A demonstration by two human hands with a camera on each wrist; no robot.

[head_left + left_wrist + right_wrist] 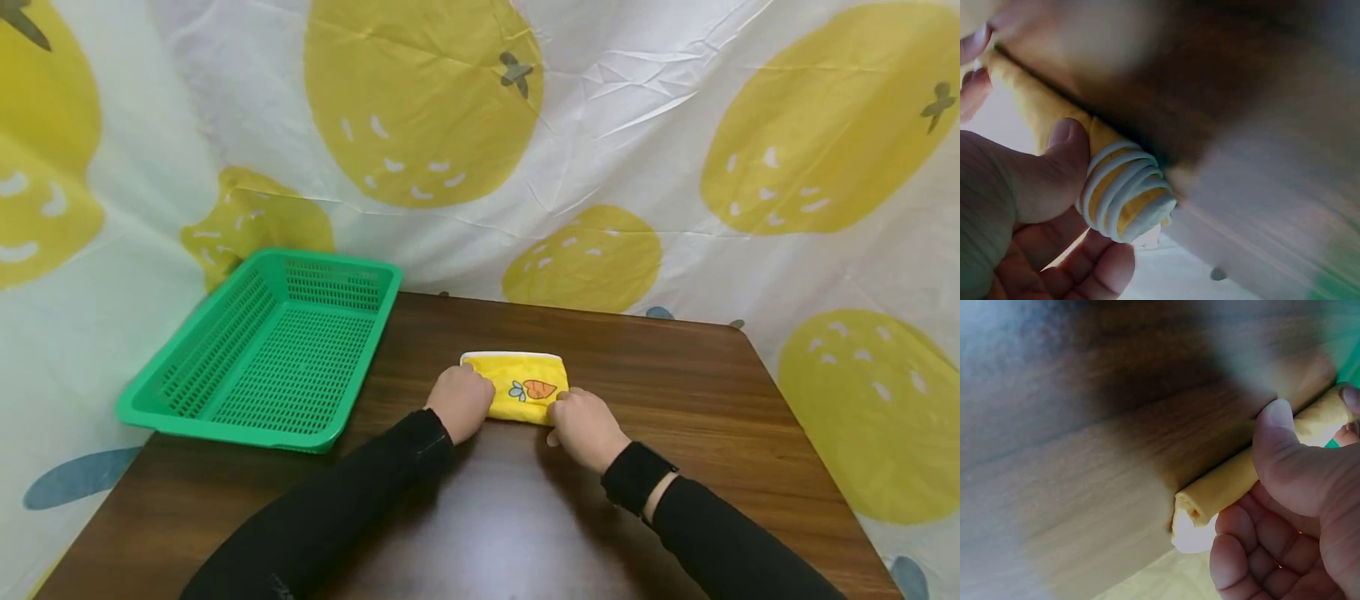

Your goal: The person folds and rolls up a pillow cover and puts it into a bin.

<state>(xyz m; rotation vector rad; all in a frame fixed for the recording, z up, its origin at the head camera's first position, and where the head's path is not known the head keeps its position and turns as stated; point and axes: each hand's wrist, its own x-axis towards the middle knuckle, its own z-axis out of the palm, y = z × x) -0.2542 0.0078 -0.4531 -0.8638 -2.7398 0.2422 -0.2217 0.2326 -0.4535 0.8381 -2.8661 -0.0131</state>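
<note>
A folded yellow towel [517,371] with a carrot print and a white border along its far edge is at the middle of the table. My left hand [460,402] grips its left end, thumb over the near side. Stacked white-edged layers of the towel [1129,187] show at that end in the left wrist view. At the other end, my right hand [587,427] holds the near right corner between thumb and fingers. The right wrist view shows the towel [1219,487] as a thick yellow fold close along the wood.
A green plastic basket [300,367] with slotted walls stands on the left of the brown wooden table [660,375]. Behind and at both sides hangs a white curtain [615,150] printed with yellow fruit. A dark band [637,479] circles my right wrist.
</note>
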